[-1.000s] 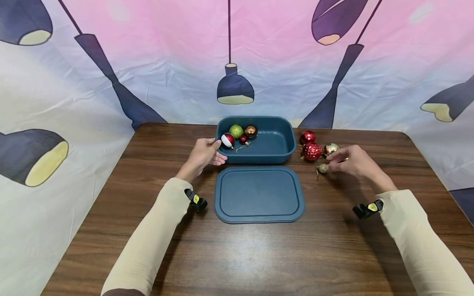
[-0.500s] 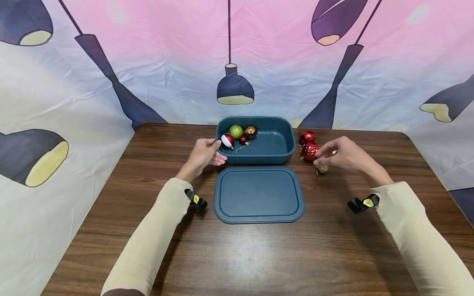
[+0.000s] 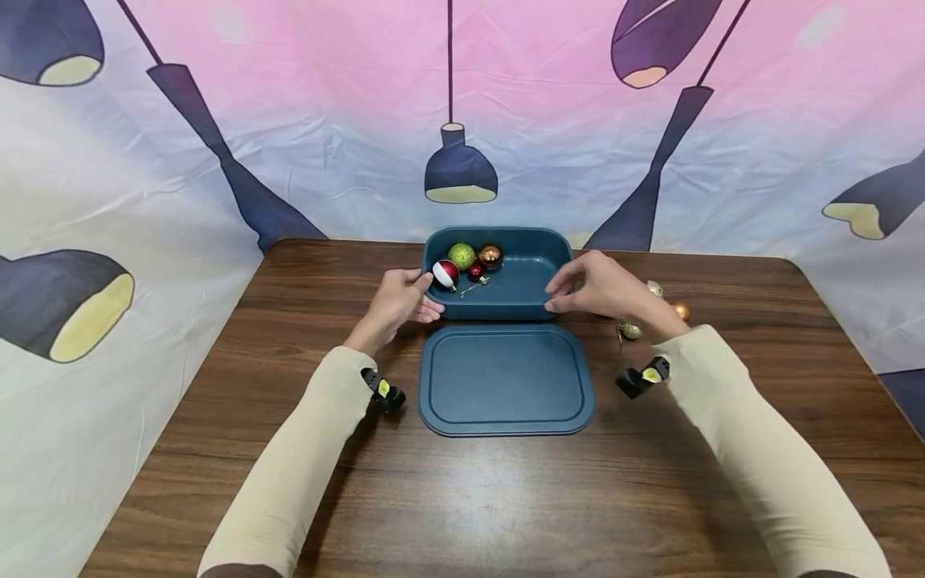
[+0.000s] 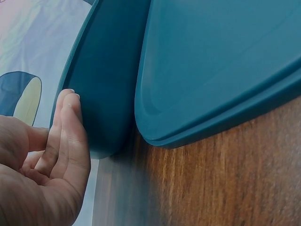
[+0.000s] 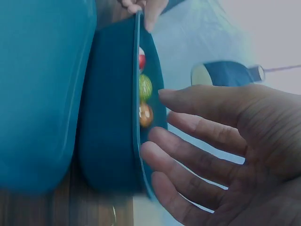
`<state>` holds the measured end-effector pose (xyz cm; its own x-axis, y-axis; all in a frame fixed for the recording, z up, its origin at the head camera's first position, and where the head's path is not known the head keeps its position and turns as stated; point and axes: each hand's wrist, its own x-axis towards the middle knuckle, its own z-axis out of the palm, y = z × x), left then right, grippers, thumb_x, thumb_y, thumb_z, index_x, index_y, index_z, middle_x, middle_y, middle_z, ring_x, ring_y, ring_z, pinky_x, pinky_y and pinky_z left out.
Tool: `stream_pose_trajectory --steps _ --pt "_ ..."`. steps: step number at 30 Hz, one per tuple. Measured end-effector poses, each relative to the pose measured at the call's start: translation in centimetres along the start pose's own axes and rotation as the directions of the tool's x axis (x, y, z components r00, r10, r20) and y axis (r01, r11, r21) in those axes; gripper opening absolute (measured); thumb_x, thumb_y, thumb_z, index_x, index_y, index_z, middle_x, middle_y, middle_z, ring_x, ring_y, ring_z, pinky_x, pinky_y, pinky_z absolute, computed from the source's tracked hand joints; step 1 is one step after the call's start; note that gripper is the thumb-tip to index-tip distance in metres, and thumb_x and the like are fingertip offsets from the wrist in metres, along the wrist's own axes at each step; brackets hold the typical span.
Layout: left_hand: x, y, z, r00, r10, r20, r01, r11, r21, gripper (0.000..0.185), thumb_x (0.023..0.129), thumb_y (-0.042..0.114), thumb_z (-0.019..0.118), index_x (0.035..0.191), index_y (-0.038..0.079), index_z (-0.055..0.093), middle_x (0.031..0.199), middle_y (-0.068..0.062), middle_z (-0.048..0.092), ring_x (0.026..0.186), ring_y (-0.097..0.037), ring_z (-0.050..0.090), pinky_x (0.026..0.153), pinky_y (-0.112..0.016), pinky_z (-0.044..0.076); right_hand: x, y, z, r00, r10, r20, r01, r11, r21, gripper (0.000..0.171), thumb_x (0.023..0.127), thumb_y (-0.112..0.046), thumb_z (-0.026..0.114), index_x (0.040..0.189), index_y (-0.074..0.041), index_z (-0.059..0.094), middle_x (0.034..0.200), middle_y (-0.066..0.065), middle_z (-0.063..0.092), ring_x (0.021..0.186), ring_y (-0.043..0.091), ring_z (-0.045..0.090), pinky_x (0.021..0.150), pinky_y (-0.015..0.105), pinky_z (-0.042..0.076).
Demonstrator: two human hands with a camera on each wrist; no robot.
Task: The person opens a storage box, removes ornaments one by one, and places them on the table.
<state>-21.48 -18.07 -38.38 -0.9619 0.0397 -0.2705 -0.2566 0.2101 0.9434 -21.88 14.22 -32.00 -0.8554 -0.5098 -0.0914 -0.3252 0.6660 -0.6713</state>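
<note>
A deep blue-teal box (image 3: 506,310) stands at the back of the table, with several Christmas baubles in its left half: a red-and-white bauble (image 3: 446,274), a green bauble (image 3: 462,256), a copper bauble (image 3: 490,257) and a small dark red bauble (image 3: 474,271). My left hand (image 3: 401,302) grips the box's left end, thumb over the rim and fingers along the outer wall. At the right end is my right hand (image 3: 594,287), its fingers loosely curved and apart, fingertips right at the rim (image 5: 137,94). Nothing shows between them in the right wrist view.
The flat matching lid (image 3: 506,380) lies in front of the box. Right of it on the wooden table (image 3: 462,514) are a gold bauble (image 3: 654,288), an orange bauble (image 3: 680,310) and a small glittery gold ornament (image 3: 630,330). A printed cloth (image 3: 361,144) hangs behind the table.
My right hand has moved left from the loose baubles to the box's right end. It now hides the spot where the red baubles lay and uncovers the orange one. My left hand stays put.
</note>
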Motion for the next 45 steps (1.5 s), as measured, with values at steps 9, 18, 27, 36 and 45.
stream_pose_trajectory --steps 9,18,27,36,45 --pt "0.1 -0.1 0.2 1.000 0.002 0.007 -0.002 1.000 -0.005 0.055 0.110 0.026 0.047 0.157 0.003 0.033 0.086 -0.017 0.075 0.080 -0.034 0.075 0.065 -0.030 0.063 4.5 -2.6 2.9 1.000 0.021 0.001 -0.021 1.000 0.000 0.021 0.088 -0.020 0.081 0.103 -0.007 0.078 0.095 0.006 0.075 0.093 0.025 0.067 0.082 0.042 0.056" --pt "0.1 0.0 0.1 1.000 -0.006 -0.002 0.006 1.000 0.000 0.054 0.110 0.028 0.047 0.157 0.004 0.035 0.086 -0.017 0.075 0.080 -0.034 0.075 0.069 -0.033 0.063 8.2 -4.3 6.2 0.998 0.051 -0.047 -0.051 0.999 0.010 0.032 0.087 -0.020 0.083 0.113 -0.002 0.075 0.101 0.009 0.074 0.094 0.024 0.067 0.085 0.042 0.058" --pt "0.1 0.0 0.0 1.000 -0.009 0.001 0.009 1.000 -0.003 0.054 0.110 0.027 0.048 0.157 0.005 0.035 0.085 -0.017 0.075 0.076 -0.030 0.076 0.065 -0.029 0.063 10.7 -4.9 8.9 0.988 0.013 -0.156 -0.020 0.999 -0.045 0.044 0.087 -0.022 0.083 0.124 -0.002 0.071 0.111 0.015 0.073 0.101 0.026 0.068 0.092 0.044 0.056" --pt "0.2 0.0 -0.1 1.000 -0.005 0.008 0.005 1.000 -0.010 0.053 0.110 0.026 0.047 0.157 0.004 0.035 0.084 -0.017 0.075 0.071 -0.027 0.075 0.061 -0.027 0.062 12.3 -5.3 10.4 0.978 0.035 -0.206 -0.062 0.990 -0.127 0.045 0.088 -0.027 0.082 0.128 -0.009 0.070 0.111 0.012 0.073 0.101 0.027 0.066 0.090 0.047 0.054" --pt "0.0 0.2 -0.1 1.000 0.001 0.017 -0.001 1.000 -0.019 0.052 0.110 0.026 0.047 0.156 0.002 0.037 0.083 -0.016 0.075 0.069 -0.025 0.075 0.061 -0.026 0.062 13.1 -5.4 10.9 0.974 0.075 -0.213 -0.105 0.985 -0.137 0.051 0.088 -0.033 0.081 0.131 -0.009 0.068 0.118 0.010 0.070 0.104 0.029 0.063 0.090 0.045 0.055"
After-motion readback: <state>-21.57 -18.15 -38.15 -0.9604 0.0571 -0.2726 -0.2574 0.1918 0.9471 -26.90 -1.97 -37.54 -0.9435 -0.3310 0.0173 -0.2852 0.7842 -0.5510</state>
